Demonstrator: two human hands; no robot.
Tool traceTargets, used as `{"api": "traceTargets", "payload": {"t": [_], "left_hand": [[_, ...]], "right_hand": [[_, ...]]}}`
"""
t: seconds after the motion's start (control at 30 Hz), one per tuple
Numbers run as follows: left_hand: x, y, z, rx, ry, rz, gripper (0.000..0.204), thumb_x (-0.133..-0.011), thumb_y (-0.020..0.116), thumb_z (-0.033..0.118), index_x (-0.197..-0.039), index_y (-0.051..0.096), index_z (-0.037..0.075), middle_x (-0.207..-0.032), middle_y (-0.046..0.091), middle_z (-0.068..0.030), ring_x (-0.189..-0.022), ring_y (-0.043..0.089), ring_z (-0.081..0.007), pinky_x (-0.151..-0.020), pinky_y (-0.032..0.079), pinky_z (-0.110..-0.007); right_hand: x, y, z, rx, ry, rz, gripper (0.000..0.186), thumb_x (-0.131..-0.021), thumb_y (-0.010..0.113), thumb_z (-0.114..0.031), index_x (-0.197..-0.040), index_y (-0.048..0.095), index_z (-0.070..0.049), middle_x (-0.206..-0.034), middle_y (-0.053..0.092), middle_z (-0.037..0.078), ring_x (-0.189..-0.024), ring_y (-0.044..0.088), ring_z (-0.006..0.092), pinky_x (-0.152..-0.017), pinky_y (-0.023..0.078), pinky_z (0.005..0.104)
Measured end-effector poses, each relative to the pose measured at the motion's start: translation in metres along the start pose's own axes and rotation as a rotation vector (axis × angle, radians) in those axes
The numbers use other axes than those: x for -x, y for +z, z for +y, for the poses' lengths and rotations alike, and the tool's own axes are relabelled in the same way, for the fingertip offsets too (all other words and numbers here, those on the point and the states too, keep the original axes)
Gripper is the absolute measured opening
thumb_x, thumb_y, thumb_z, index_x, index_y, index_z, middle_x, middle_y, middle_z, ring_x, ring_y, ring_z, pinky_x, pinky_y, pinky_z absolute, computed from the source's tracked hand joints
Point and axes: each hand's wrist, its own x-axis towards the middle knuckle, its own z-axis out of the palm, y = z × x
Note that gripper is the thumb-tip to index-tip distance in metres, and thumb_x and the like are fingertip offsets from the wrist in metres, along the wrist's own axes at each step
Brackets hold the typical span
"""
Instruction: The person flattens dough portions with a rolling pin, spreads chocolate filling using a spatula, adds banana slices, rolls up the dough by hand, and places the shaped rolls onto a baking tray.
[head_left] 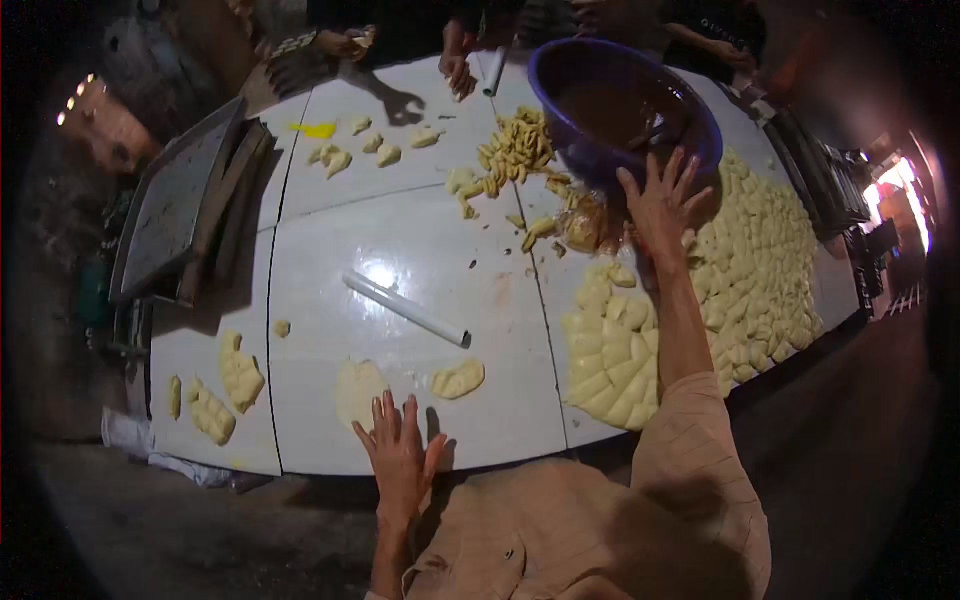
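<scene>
My left hand (400, 447) has its fingers spread, the tips at the edge of a flat, thin round of dough (358, 388) near the table's front edge. A thicker, folded-looking dough piece (458, 379) lies just right of that round. Beyond them a white tube (405, 307) rests slantwise on the tiles. My right hand (663, 205) reaches far forward, fingers spread and holding nothing, at the near rim of a purple basin (560, 130) with brown contents. Whether it touches the rim I cannot tell. Beneath my right forearm lie many pale dough pieces (612, 365), packed close together.
Rows of dough pieces (755, 265) cover the table's right side. Yellowish filling pieces (518, 145) and a clear plastic bag (585, 225) lie by the basin. Stacked metal trays (180, 200) stand at left. Across the table are other people's hands (457, 75) and a yellow scraper (318, 131).
</scene>
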Motion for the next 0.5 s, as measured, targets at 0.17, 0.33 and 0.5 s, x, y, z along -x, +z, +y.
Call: {"api": "traceTargets", "payload": {"t": [0.17,0.33,0.5], "left_hand": [[-0.004,0.007,-0.005,0.001,-0.018,0.009,0.074,-0.092,0.072,0.038,-0.153,0.041,0.01,-0.162,0.028,-0.0268,-0.15,0.026,-0.0462,-0.117,0.01,-0.073],[0.001,0.015,-0.006,0.043,-0.025,-0.008,0.069,-0.09,0.074,0.04,-0.148,0.048,0.013,-0.162,0.029,-0.0228,-0.15,0.025,-0.0447,-0.117,0.011,-0.073],[-0.002,0.018,0.001,0.072,0.007,-0.008,0.066,-0.09,0.075,0.035,-0.147,0.049,0.014,-0.161,0.03,-0.0231,-0.15,0.027,-0.0439,-0.117,0.014,-0.073]], "right_hand": [[0.059,-0.033,-0.035,-0.426,-0.279,-0.041,0.039,-0.092,0.066,-0.045,-0.108,0.077,-0.011,-0.143,0.056,0.02,-0.137,0.046,0.0429,-0.114,0.032,0.0591],[0.145,-0.06,-0.171,-0.981,-0.593,-0.242,0.047,-0.085,0.074,-0.026,-0.127,0.065,-0.006,-0.12,0.064,0.018,-0.114,0.06,0.0364,-0.098,0.048,0.0444],[0.177,-0.042,-0.238,-0.841,-0.701,-0.287,0.042,-0.087,0.069,-0.019,-0.124,0.062,0.0,-0.105,0.064,0.017,-0.097,0.062,0.0331,-0.085,0.051,0.0457]]}}
